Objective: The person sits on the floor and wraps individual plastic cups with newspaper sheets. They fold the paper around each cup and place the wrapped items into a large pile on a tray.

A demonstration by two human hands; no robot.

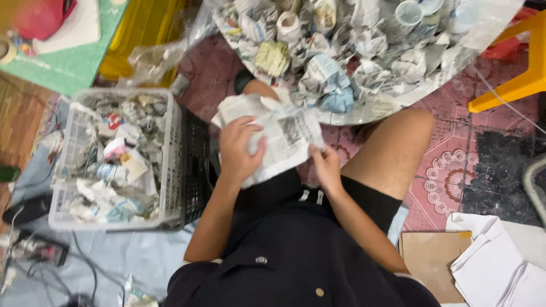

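Observation:
Over my lap I hold a crumpled sheet of newspaper wrapped around something hidden inside. My left hand grips the bundle's left side with fingers curled over the paper. My right hand pinches the sheet's lower right edge. I sit in dark shorts, knees apart. A big heap of newspaper-wrapped items lies on a clear plastic sheet just beyond my knees, with white cups among them.
A white plastic crate full of wrapped bundles stands to my left, on a black crate. A yellow stool is at the right. White paper sheets and cardboard lie lower right. Cables lie lower left.

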